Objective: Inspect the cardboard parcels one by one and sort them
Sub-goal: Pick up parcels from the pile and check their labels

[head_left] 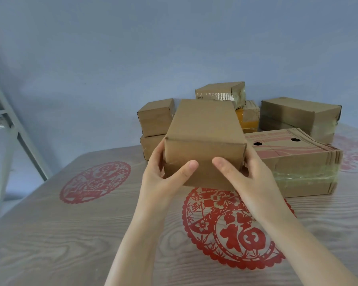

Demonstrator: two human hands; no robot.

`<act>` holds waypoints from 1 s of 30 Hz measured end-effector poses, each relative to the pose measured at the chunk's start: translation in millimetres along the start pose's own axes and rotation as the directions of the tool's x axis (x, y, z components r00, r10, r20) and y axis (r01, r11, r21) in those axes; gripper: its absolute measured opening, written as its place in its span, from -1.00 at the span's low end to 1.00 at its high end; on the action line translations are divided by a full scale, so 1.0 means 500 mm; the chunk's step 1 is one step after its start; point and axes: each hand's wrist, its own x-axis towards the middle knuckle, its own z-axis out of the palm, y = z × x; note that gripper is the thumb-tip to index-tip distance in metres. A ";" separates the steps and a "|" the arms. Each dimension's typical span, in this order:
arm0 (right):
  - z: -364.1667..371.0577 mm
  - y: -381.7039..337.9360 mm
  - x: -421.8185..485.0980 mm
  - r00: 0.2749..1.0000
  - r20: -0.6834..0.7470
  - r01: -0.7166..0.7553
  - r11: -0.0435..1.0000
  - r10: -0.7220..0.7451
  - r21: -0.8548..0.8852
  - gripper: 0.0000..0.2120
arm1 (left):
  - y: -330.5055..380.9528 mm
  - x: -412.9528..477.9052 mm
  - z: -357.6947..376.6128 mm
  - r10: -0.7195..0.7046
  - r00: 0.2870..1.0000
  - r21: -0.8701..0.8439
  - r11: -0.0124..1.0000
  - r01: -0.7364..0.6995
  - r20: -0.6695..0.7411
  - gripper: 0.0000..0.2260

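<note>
From the head view, a plain brown oblong cardboard parcel [205, 141] sits at the centre of the frame, gripped at its near end by both hands. The left hand [165, 178] curls round its left side and the right hand [250, 178] round its right, with both thumbs laid flat on the near face. Whether its underside touches the table cannot be told. This looks like the inspection of one parcel, and probably an early one, since no separate sorted group shows anywhere. The rest crowd the upper right: a small plain brown box [155, 116] stacked on another, a tape-wrapped brown box [221, 93] perched highest, a yellow-orange parcel [249, 118] half hidden, a large taped brown carton [298, 116], and a flat red-printed carton with two round holes [293, 153] just beside the right hand. Sorting all of these seems still to come. The wood-grain table with red paper-cut medallions [70, 234] carries parcels only in that corner, so the left and lower stretches offer room for setting down. Its left edge runs diagonally up from the lower left, with a white metal frame [6, 124] beyond it, so anything placed far left would sit near the drop.
</note>
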 end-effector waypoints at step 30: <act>-0.001 0.006 0.008 0.953 0.149 -0.303 0.841 0.264 0.449 -0.20 | -0.020 0.003 0.005 0.170 0.983 0.031 0.985 -0.168 -0.064 -0.44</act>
